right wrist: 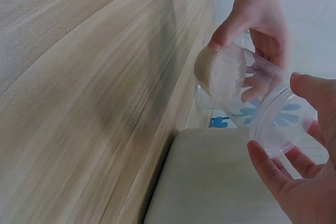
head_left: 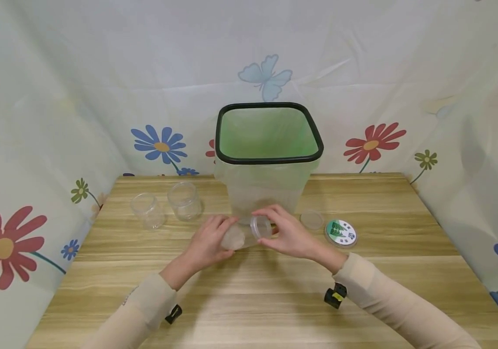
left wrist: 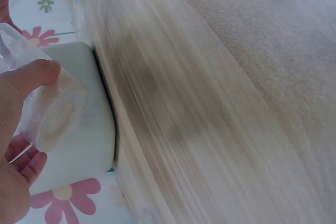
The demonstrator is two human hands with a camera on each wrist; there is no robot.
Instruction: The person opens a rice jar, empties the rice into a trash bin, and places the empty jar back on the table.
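Observation:
My left hand (head_left: 207, 242) grips a clear plastic jar (head_left: 233, 236) round its base end, thumb on the near side and fingers beyond. The jar lies tipped on its side in the air, with a pale, whitish mass at its bottom in the right wrist view. At the jar's mouth, my right hand (head_left: 291, 234) holds a clear lid (right wrist: 274, 121) by its rim, thumb on one side and fingers on the other. Both hands are close in front of a pale green waste bin (head_left: 266, 182) with a black rim.
Two clear jars (head_left: 184, 202) stand at the left rear of the wooden table (head_left: 249, 300). Right of the bin lie a clear disc (head_left: 312, 220) and a round lid (head_left: 341, 232) printed with green leaves. A flowered curtain (head_left: 179, 58) encloses the table's back and sides.

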